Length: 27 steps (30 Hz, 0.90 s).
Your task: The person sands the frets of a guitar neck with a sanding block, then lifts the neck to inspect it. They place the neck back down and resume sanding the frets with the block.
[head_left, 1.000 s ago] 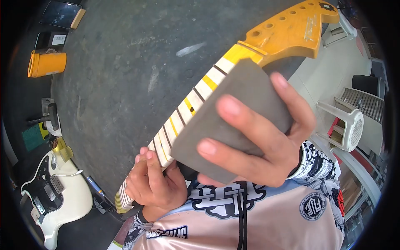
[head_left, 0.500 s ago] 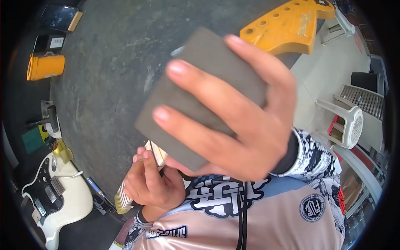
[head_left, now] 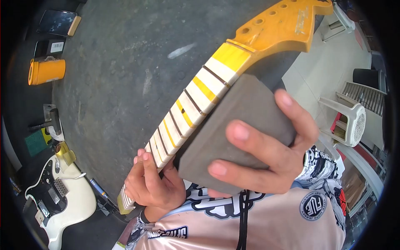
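A guitar neck (head_left: 196, 98) lies diagonally, its orange headstock (head_left: 279, 29) at the upper right. White tape covers much of the fretboard between the dark frets, with yellow strips showing. My left hand (head_left: 154, 179) is wrapped round the neck near its lower end. In my right hand (head_left: 266, 154) is a flat grey block (head_left: 246, 116), with fingers spread over its upper face; it is beside the neck's right edge. The thumb is mostly hidden under the block.
A white guitar body (head_left: 73, 200) lies at the lower left. Above it are a hammer (head_left: 52, 121), an orange container (head_left: 48, 71) and a phone (head_left: 57, 22). At the right stands a white plastic stool (head_left: 354, 125) on the floor.
My right hand swept the grey block up and left across the fretboard, then back down and right, uncovering the frets. My left hand has kept its hold on the neck.
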{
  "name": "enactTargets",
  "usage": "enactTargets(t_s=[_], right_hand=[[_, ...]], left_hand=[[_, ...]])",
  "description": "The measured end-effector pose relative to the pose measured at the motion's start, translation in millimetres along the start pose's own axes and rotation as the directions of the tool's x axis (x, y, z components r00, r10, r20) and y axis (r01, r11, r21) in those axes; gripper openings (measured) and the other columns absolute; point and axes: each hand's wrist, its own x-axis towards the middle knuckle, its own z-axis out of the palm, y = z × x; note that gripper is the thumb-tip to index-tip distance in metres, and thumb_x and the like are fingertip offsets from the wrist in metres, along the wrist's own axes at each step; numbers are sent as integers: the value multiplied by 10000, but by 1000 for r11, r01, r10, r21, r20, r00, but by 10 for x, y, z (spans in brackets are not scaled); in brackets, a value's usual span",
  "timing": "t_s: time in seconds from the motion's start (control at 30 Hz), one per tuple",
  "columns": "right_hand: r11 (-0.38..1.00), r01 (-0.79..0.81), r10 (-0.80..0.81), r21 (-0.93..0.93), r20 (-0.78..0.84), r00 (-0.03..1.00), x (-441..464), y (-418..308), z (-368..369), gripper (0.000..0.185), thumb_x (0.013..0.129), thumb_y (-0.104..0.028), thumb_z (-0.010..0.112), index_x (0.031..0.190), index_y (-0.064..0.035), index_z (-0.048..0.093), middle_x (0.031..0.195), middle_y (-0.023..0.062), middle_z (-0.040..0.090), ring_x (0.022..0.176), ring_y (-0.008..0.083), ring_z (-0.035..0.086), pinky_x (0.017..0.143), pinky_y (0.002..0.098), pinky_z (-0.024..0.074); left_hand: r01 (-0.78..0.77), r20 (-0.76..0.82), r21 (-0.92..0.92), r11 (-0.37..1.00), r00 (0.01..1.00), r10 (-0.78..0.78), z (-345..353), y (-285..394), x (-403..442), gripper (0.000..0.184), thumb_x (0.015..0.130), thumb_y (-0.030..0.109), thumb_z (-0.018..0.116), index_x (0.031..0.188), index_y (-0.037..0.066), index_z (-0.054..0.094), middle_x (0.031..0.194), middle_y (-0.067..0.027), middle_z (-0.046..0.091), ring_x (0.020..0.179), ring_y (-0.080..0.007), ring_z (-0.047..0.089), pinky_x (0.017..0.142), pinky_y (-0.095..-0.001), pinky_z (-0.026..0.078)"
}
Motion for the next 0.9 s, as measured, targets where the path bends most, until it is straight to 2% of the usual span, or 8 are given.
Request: enactTargets(t_s=[0.17, 0.27, 0.43, 0.5, 0.63, 0.73, 0.77, 0.9], right_hand=[[990, -58, 77, 131, -143, 987, 363, 11, 367, 279, 841, -369, 656, 990, -151, 747, 1155, 88, 722, 1073, 418, 626, 907, 422, 575], [986, -84, 107, 145, -164, 981, 458, -14, 425, 270, 788, -328, 680, 947, -124, 754, 1134, 100, 722, 1038, 424, 641, 906, 424, 578], [1000, 2, -4, 25, 43, 999, -50, 12, -48, 351, 926, -557, 616, 1112, -292, 752, 1184, 37, 715, 1136, 412, 593, 947, 430, 544], [998, -48, 44, 44, 91, 995, -142, -38, -148, 342, 940, -554, 601, 1135, -311, 743, 1201, 32, 706, 1145, 422, 584, 968, 428, 530], [1000, 18, -17, 19, -49, 999, -128, -28, -7, 324, 942, -547, 600, 1141, -331, 738, 1206, 17, 703, 1143, 432, 578, 968, 419, 526], [998, 37, -31, 41, -138, 990, 54, 11, 190, 248, 887, -402, 653, 1044, -238, 754, 1179, 33, 715, 1124, 438, 594, 900, 421, 566], [994, -23, 44, 104, -197, 980, 169, -58, 295, 216, 840, -296, 683, 993, -160, 754, 1169, 56, 716, 1120, 437, 608, 873, 421, 586], [975, -116, 155, 188, -207, 966, 503, -100, 477, 293, 659, -194, 678, 903, -45, 744, 1111, 115, 710, 1066, 454, 629, 796, 430, 602]], left_hand=[[23, -14, 5, 1000, 1000, -23, 18, 42, 18, 357, 921, 229, 694, 1220, 42, 643, 981, -152, 716, 739, -276, 649, 627, -358, 446], [7, -25, 26, 1000, 1000, -7, 34, 23, -7, 349, 921, 224, 688, 1216, 43, 646, 985, -154, 715, 735, -277, 648, 626, -357, 442], [19, 6, 0, 1000, 1000, -19, 0, 11, -2, 366, 913, 210, 708, 1230, 45, 634, 990, -157, 716, 734, -280, 653, 624, -356, 441], [6, 8, 25, 1000, 1000, -6, -4, 45, 48, 383, 918, 226, 718, 1242, 45, 625, 994, -159, 717, 734, -280, 655, 625, -360, 440], [6, 3, -10, 1000, 1000, -6, 4, 15, 13, 413, 931, 283, 725, 1255, 51, 617, 989, -155, 718, 738, -277, 657, 624, -357, 441], [13, 11, -35, 999, 1000, -13, -10, 1, -2, 393, 923, 264, 725, 1245, 60, 626, 980, -151, 719, 737, -278, 661, 627, -357, 448], [14, 7, -32, 999, 1000, -14, -16, 16, 10, 380, 917, 237, 722, 1243, 63, 629, 975, -149, 719, 736, -279, 662, 629, -359, 451], [41, -37, -1, 999, 998, -41, 43, 43, 13, 335, 917, 192, 682, 1227, 76, 639, 970, -141, 723, 729, -277, 664, 633, -362, 460]])
